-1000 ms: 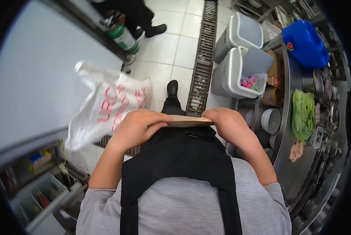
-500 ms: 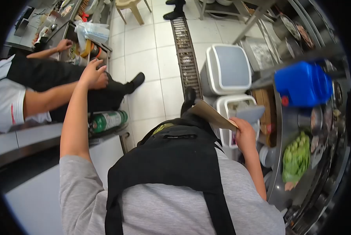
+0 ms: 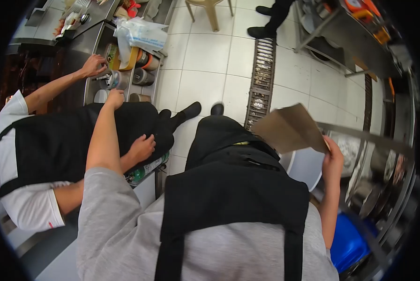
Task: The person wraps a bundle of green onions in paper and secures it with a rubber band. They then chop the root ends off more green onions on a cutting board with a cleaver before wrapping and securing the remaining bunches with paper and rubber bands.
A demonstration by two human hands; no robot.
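A folded sheet of brown cardboard (image 3: 289, 129) hangs from my right hand (image 3: 333, 157), which pinches it by the edge at the right. Stretched out to the left, my left hand (image 3: 116, 97) is beside the counter rack, close to a clear plastic container (image 3: 120, 80). Its fingers are foreshortened, and I cannot see whether they touch anything. Around it are a dark-lidded jar (image 3: 143, 77), a yellow container (image 3: 129, 60) and a white plastic bag (image 3: 142, 33).
A co-worker in a black apron (image 3: 55, 140) stands close on my left, one hand (image 3: 93, 65) over the rack. A floor drain grate (image 3: 260, 84) runs ahead, with another person's shoes (image 3: 262, 32) beyond. A white bin (image 3: 304, 168) and a blue jerrycan (image 3: 348, 243) are at right.
My view has swung right. My left hand has moved from in front of the co-worker to the rack containers. The cardboard in my right hand has swung outward, showing its broad face.
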